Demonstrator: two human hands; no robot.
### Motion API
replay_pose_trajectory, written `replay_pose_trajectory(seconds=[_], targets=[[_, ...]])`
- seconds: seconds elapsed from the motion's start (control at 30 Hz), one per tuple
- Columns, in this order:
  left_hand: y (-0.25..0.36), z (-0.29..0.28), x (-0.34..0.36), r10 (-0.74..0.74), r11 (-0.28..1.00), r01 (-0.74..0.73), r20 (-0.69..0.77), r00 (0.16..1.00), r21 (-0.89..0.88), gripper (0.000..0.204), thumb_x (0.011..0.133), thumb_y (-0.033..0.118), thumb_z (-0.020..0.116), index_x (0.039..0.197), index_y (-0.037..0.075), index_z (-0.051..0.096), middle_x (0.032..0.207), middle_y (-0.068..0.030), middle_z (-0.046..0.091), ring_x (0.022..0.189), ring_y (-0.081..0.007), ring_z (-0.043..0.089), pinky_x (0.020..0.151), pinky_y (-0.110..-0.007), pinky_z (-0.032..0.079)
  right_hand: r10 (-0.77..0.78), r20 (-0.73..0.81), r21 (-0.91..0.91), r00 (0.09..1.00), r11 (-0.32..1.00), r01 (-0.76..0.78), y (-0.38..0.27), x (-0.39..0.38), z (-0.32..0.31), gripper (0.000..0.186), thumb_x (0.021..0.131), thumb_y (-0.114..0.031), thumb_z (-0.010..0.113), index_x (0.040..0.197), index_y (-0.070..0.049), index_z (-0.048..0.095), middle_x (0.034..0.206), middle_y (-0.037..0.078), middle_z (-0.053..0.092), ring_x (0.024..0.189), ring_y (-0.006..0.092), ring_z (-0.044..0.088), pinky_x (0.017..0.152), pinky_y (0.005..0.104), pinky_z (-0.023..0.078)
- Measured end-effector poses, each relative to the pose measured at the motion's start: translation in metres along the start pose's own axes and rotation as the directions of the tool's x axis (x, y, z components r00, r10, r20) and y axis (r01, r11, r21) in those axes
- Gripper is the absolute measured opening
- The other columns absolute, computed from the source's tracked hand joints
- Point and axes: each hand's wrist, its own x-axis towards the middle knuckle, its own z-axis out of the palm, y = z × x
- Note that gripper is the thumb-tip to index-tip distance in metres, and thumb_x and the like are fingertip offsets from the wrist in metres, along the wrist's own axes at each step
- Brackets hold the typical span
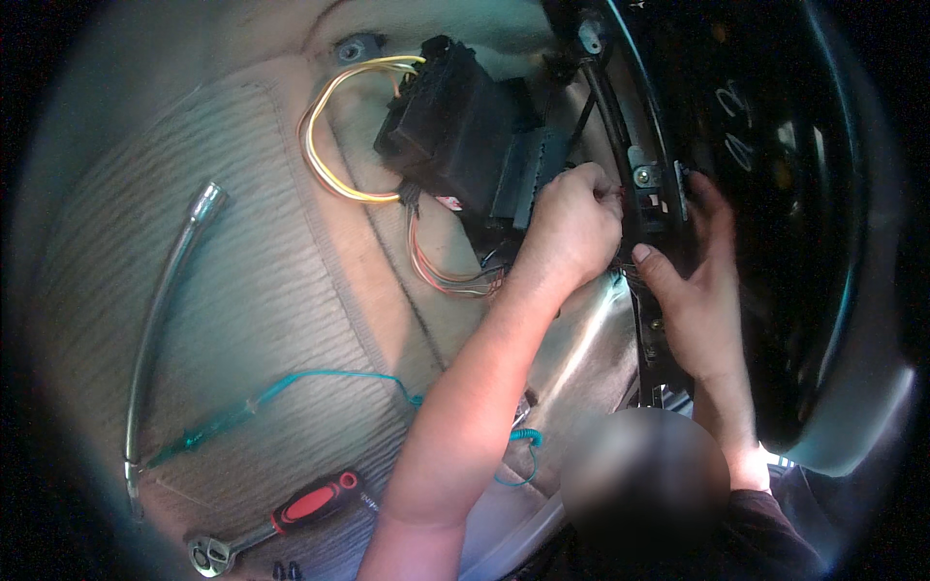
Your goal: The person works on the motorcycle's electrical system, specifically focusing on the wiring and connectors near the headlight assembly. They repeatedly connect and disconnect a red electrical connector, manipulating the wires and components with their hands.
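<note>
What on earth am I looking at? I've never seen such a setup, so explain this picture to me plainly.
There is no robot here, only a person's two bare hands, seen from a camera on their head that looks down; the fisheye lens bends straight edges.

The left hand, fingers curled, and the right hand, thumb spread from its fingers, are both at the edge of a black panel. Whether the left one grips something small is hidden.

Beside them is a black box with yellow and white wires. On the ribbed mat lie a long metal bar, a teal tool and a red-and-black-handled ratchet.
</note>
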Motion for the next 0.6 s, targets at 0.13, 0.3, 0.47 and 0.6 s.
replay_pose_trajectory(seconds=[0.13,0.3,0.47,0.6], targets=[[0.0,0.011,-0.001,0.116,0.987,-0.099,-0.14,0.983,0.125,0.017,0.082,0.009,0.064,0.093,-0.003,0.064,0.088,-0.0265,0.066,0.087,-0.042,0.067,0.078,-0.045,0.052,0.08,0.005,0.011,0.997,0.997,-0.08,-0.008,-0.002,-0.005,0.078,0.082,0.0,0.067,0.148,-0.001,0.024,0.134,0.022,0.045,0.126,0.0263,0.046,0.11,0.0375,0.035],[0.005,-0.002,-0.003,0.015,1.0,-0.014,0.049,0.999,-0.011,0.007,0.076,0.003,0.065,0.082,-0.001,0.064,0.072,-0.0137,0.064,0.069,-0.0158,0.058,0.067,-0.034,0.049,0.196,0.014,0.121,0.98,0.973,-0.197,-0.013,0.003,-0.007,0.077,0.083,-0.003,0.067,0.147,0.0,0.025,0.129,0.02,0.051,0.116,0.0247,0.054,0.101,0.0361,0.043],[0.006,-0.01,-0.003,-0.005,0.988,0.027,0.149,0.989,-0.15,0.007,0.08,0.003,0.066,0.085,-0.002,0.065,0.074,-0.0093,0.065,0.072,-0.014,0.056,0.07,-0.032,0.048,0.228,-0.021,0.166,0.973,0.961,-0.222,-0.014,0.007,-0.006,0.073,0.083,-0.004,0.067,0.146,0.002,0.028,0.124,0.017,0.056,0.109,0.0225,0.059,0.095,0.0338,0.047],[0.003,-0.009,-0.003,-0.038,0.981,0.079,0.217,0.975,-0.18,0.007,0.083,0.004,0.067,0.087,-0.002,0.066,0.076,-0.0066,0.066,0.073,-0.0131,0.056,0.07,-0.031,0.047,0.242,-0.047,0.26,0.969,0.94,-0.222,-0.017,0.012,-0.005,0.064,0.084,-0.006,0.066,0.14,0.004,0.037,0.121,0.016,0.059,0.109,0.0216,0.059,0.096,0.0331,0.047]])
